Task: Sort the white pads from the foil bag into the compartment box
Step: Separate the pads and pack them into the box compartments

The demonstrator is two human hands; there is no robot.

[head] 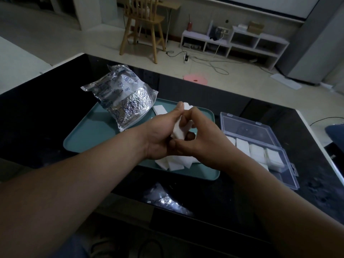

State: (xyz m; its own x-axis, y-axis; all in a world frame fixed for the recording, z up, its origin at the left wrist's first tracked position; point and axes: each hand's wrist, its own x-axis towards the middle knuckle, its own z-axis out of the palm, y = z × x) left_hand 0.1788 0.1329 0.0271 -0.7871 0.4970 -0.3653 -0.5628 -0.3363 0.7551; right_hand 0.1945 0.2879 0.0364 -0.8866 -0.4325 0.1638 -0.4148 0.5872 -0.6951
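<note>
Pads in hand (179, 129): a small white stack, held up between both hands above the tray (89, 135). Its top pokes out past the left thumb.
Left hand (161, 135): thumb and fingers are curled round the stack, gripping it from the left.
Right hand (202, 139): the fingers are bent onto the same stack from the other side, pinching it. I cannot see the fingertips clearly.
Loose pads (176, 162): a heap on the tray's near edge, partly hidden under my view of the wrists. One single pad (160, 109) lies flat beside the bag.
Foil bag (123, 97): crumpled, resting on the tray's far left corner.
Compartment box (286, 177): clear plastic, lid (246, 127) open and laid back, just right of the tray on the black table (37, 118).
Boxed pads (257, 152): white stacks fill a row of compartments — the near ones look bare.
Wrapper (163, 199): crinkled clear plastic at the table's near edge.
</note>
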